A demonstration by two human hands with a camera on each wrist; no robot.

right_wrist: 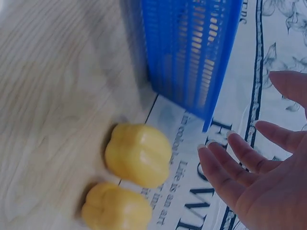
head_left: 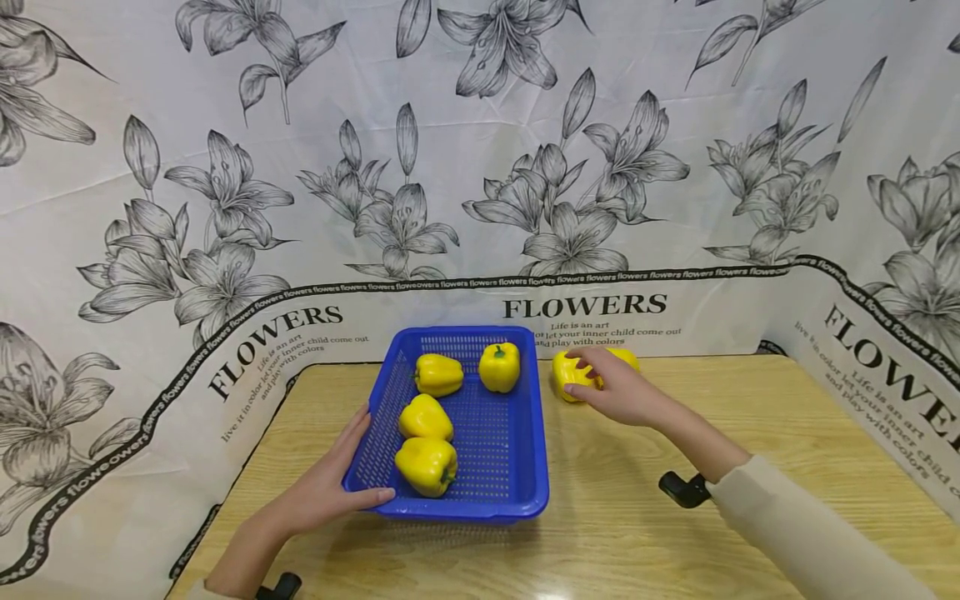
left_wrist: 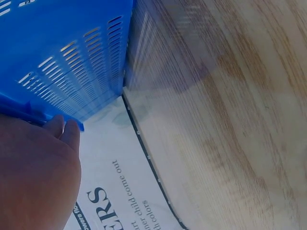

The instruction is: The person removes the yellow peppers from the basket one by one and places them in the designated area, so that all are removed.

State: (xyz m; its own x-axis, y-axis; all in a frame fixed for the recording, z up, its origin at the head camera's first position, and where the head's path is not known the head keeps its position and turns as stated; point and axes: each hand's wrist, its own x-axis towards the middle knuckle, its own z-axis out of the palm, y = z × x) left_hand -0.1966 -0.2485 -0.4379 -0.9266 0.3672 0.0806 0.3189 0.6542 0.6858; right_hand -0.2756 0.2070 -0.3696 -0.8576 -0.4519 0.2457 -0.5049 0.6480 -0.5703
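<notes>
A blue plastic basket (head_left: 536, 442) stands on the table, with several yellow bell peppers (head_left: 438, 375) inside. My left hand (head_left: 330, 483) grips its left side near the front corner, thumb on the rim and fingers along the outer wall; the left wrist view shows fingertips at the rim of the basket (left_wrist: 72, 62). To the right of the basket, my right hand (head_left: 618, 390) hovers with spread, slightly bent fingers over a yellow bell pepper (head_left: 564, 372). In the right wrist view that hand (right_wrist: 259, 177) holds nothing, apart from two bell peppers (right_wrist: 139, 155) on the table.
The wooden table (head_left: 645, 517) ends at the back against a white curtain (head_left: 420, 308) printed with flowers and lettering, which also runs along both sides. A second loose bell pepper (head_left: 626, 358) lies behind my right hand, close to the curtain.
</notes>
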